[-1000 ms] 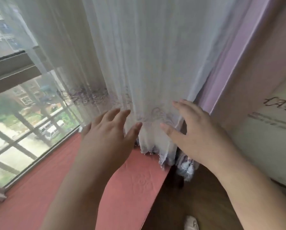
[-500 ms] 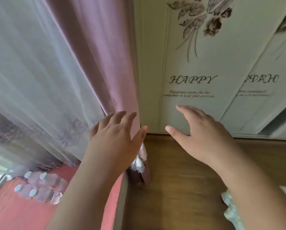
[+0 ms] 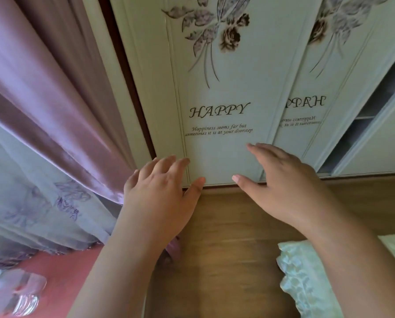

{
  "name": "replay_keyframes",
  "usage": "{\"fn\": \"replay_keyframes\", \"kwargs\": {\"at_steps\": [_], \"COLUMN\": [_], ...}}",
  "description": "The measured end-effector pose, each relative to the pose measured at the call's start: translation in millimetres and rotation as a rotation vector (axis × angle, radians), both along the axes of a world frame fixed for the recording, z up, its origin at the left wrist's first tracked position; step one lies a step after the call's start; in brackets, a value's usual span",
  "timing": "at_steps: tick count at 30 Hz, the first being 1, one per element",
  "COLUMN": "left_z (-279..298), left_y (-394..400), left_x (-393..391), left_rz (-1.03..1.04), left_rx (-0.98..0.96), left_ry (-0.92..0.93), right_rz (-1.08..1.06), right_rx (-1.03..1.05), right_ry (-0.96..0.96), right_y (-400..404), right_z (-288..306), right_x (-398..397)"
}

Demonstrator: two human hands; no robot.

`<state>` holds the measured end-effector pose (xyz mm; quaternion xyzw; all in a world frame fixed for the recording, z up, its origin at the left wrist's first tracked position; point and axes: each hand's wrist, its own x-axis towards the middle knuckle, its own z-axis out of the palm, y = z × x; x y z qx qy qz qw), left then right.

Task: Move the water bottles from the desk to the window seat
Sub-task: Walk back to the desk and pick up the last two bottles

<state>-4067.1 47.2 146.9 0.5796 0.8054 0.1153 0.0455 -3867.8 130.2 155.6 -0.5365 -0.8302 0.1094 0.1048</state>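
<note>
While my left hand (image 3: 160, 198) and my right hand (image 3: 283, 187) hang in the air with fingers spread and relaxed, gripping nothing, the clear plastic water bottles (image 3: 10, 292) lie on their sides in a small huddle on the salmon-pink window seat cushion (image 3: 63, 285) at the lower left, well apart from both hands. They look transparent and glossy, blurred at the frame's edge under the sheer embroidered curtain (image 3: 31, 203), with pale rounded ends just discernible.
</note>
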Motion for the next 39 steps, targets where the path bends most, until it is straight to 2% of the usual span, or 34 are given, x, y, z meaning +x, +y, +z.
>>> {"fn": "replay_keyframes", "kwargs": {"at_steps": [8, 16, 23, 31, 39], "left_z": [-9.8, -22.7, -20.2, -22.0, -26.9], "left_y": [44.9, 124.9, 218.5, 320.5, 390.5], "left_x": [30.2, 40.0, 20.7, -7.7, 9.9], "left_rz": [-0.097, -0.237, -0.360, -0.521, -0.689], "left_rx": [-0.059, -0.097, -0.107, -0.079, -0.165], "left_ry": [0.030, -0.037, -0.068, -0.051, -0.006], "right_rz": [-0.098, -0.233, -0.342, -0.474, -0.644], "right_rx": [-0.006, -0.064, -0.068, -0.113, -0.175], "right_ry": [-0.019, -0.101, -0.140, -0.084, -0.040], "right_y": [24.2, 69.5, 139.3, 213.2, 247.4], "right_z": [-11.4, -19.8, -14.2, -17.0, -29.4], "right_x": [39.6, 57.0, 40.8, 14.7, 17.8]}}
